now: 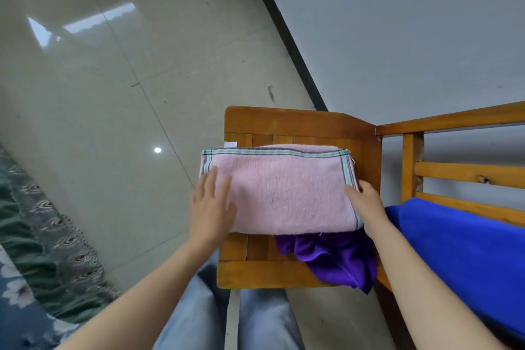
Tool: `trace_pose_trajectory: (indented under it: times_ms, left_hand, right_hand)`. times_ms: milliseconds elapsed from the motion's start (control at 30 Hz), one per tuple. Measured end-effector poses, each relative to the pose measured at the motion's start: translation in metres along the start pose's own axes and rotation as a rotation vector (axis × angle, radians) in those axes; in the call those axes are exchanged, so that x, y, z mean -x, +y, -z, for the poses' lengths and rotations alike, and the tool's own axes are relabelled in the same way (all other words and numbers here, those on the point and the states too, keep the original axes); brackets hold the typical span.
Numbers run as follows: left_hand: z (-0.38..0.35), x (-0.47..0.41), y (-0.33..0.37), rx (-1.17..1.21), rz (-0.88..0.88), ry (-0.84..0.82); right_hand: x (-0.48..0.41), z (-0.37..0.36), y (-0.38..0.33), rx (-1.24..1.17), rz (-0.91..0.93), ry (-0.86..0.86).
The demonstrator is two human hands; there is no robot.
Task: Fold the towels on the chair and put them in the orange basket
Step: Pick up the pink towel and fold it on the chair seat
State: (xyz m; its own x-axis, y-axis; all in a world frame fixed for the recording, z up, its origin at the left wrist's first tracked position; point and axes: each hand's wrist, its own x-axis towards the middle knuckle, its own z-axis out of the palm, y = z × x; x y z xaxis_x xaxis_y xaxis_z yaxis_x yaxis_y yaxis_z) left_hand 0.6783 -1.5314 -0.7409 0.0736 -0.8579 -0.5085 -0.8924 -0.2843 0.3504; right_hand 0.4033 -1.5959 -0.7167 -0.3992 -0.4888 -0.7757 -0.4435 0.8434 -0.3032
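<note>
The folded pink towel [284, 193] lay on the chair [284, 122] seat, with a purple towel [335, 258] bunched at its near edge. The left hand [211, 207] pressed flat on its left end, fingers straight. The right hand [366, 202] gripped its right edge, thumb on top.

1. Looks like a home, prob. a living rm or bedroom.
2. Shiny tile floor [113, 94], plain wall [397, 23] w/ dark skirting [286, 37].
3. A wooden chair [284, 122]; at left a flowered cover [42, 236] w/ lace edge.
</note>
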Motion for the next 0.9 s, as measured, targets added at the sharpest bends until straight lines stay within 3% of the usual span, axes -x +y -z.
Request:
trace_pose_trajectory:
  times_ms: [67,167,367,467,600,733,900]
  left_hand:
    - [-0.012,0.015,0.000,-0.110,-0.148,-0.070]
    - [-0.014,0.027,0.006,-0.178,-0.170,-0.190]
    - [0.000,0.032,0.010,-0.258,-0.211,-0.207]
    - [0.007,0.032,0.021,-0.182,-0.214,-0.191]
    - [0.002,0.027,0.026,-0.083,-0.087,-0.337]
    - [0.005,0.027,0.025,0.158,0.029,-0.371]
    - [0.013,0.019,0.024,0.854,0.312,-0.406]
  right_hand:
    - [0.006,0.002,0.006,-0.062,-0.031,-0.022]
    - [0.009,0.005,0.004,-0.137,-0.059,-0.005]
    - [0.029,0.032,-0.016,-0.235,-0.057,0.106]
    - [0.051,0.053,-0.015,-0.045,0.054,0.294]
    - [0.072,0.054,-0.008,0.367,0.185,0.436]
    - [0.088,0.037,-0.020,0.353,0.261,0.434]
    - [0.103,-0.002,-0.057,0.075,0.290,0.234]
